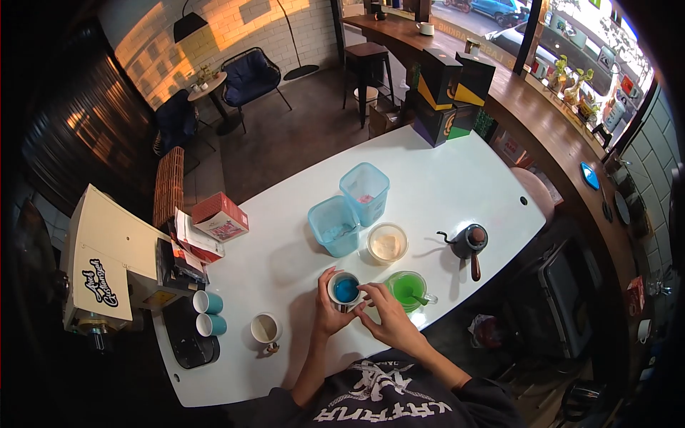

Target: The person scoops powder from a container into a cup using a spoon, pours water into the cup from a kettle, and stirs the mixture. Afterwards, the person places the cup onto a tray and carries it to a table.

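A white cup with blue liquid (347, 289) is held over the near part of the table. My left hand (330, 308) wraps round the cup's left side. The fingers of my right hand (385, 314) close on its right side, near the rim; whether they grip a handle is hidden. Just right of my right hand stands a clear mug of green liquid (408, 287) with a green spoon (422, 300) in it. Beyond the cup is a round tub of pale powder (387, 243). A white mug (265, 329) with pale brownish contents sits to the left.
Two translucent blue containers (333, 227) stand farther back on the white table (442, 185). A dark gooseneck kettle (469, 242) is at the right. Two teal cups (210, 314) lie by a black tray (194, 346), near a cream machine (114, 250). Black boxes (453, 93) occupy the far corner.
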`<state>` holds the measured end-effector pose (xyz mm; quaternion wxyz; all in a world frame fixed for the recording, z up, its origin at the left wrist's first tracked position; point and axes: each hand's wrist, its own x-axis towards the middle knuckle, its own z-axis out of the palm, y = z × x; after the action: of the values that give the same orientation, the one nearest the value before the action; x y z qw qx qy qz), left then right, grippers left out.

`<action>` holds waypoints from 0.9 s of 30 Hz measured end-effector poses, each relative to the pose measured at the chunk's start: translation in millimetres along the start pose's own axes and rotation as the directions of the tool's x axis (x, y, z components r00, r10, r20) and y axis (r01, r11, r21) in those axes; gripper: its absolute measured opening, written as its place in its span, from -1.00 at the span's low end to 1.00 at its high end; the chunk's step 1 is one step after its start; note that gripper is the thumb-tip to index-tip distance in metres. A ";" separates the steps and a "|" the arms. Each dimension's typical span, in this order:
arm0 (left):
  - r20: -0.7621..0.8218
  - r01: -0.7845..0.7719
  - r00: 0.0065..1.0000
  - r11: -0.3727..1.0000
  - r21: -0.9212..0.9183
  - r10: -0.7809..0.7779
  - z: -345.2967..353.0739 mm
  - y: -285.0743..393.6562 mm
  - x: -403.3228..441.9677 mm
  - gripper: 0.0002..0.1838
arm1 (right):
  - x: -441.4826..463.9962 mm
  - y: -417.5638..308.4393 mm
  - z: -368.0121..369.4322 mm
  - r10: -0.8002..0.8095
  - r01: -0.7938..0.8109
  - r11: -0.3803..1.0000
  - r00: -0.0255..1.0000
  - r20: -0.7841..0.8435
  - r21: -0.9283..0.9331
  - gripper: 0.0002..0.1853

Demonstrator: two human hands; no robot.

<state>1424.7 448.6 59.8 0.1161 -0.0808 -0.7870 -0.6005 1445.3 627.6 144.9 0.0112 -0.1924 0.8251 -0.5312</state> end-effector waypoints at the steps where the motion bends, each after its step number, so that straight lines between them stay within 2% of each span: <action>1: -0.003 -0.009 1.000 1.000 -0.003 0.009 -0.8 0.1 -1.4 0.09 | 0.7 0.8 1.2 0.001 -0.001 1.000 1.000 0.003 0.002 -0.47; 5: 0.029 0.064 0.998 0.996 -0.062 -0.062 -5.2 5.1 -7.8 0.09 | -0.9 4.0 4.4 0.022 -0.023 0.999 1.000 -0.007 -0.028 -0.42; 11: 0.025 -0.001 1.000 1.000 -0.006 0.001 -11.1 5.4 -10.7 -0.03 | -1.7 11.3 8.6 0.049 -0.055 0.993 0.997 -0.056 -0.105 -0.35; 14: 0.014 0.043 0.999 0.997 -0.062 -0.042 -13.9 6.3 -11.5 -0.06 | -0.8 11.4 8.0 0.059 -0.066 0.993 0.996 -0.072 -0.099 -0.31; 16: -0.032 0.066 0.997 0.978 -0.196 -0.073 -16.7 6.0 -11.4 -0.05 | 0.1 9.8 7.3 0.062 -0.068 0.994 0.995 -0.081 -0.084 -0.29; 17: -0.033 0.065 0.997 0.978 -0.196 -0.073 -18.2 6.7 -11.8 -0.05 | 0.7 8.6 6.3 0.063 -0.070 0.994 0.995 -0.082 -0.080 -0.28; 19: -0.153 0.003 0.987 0.949 -0.316 -0.054 -21.0 9.0 -13.8 -0.07 | 0.4 7.9 5.8 0.064 -0.070 0.994 0.995 -0.081 -0.079 -0.27; 20: -0.156 0.001 0.986 0.948 -0.318 -0.054 -21.5 6.9 -14.8 -0.07 | 0.1 8.6 6.2 0.056 -0.063 0.995 0.995 -0.087 -0.078 -0.27; 22: -0.305 -0.026 0.947 0.926 -0.377 -0.098 -22.0 0.8 -16.3 -0.16 | -0.3 8.6 5.8 0.045 -0.052 0.996 0.995 -0.093 -0.079 -0.27; 23: -0.350 -0.052 0.932 0.925 -0.377 -0.091 -23.4 2.8 -16.9 -0.30 | -0.3 8.2 5.6 0.029 -0.037 0.997 0.994 -0.107 -0.070 -0.27; 27: -0.462 -0.022 0.874 0.940 -0.342 -0.148 -26.0 13.2 -14.1 -0.39 | -1.0 3.4 4.5 0.017 -0.021 0.999 0.989 -0.148 -0.025 -0.28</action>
<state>1444.0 427.2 74.6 0.2724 0.0784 -0.6213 -0.7305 1446.1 625.3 139.8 -0.0473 -0.1449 0.8324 -0.5329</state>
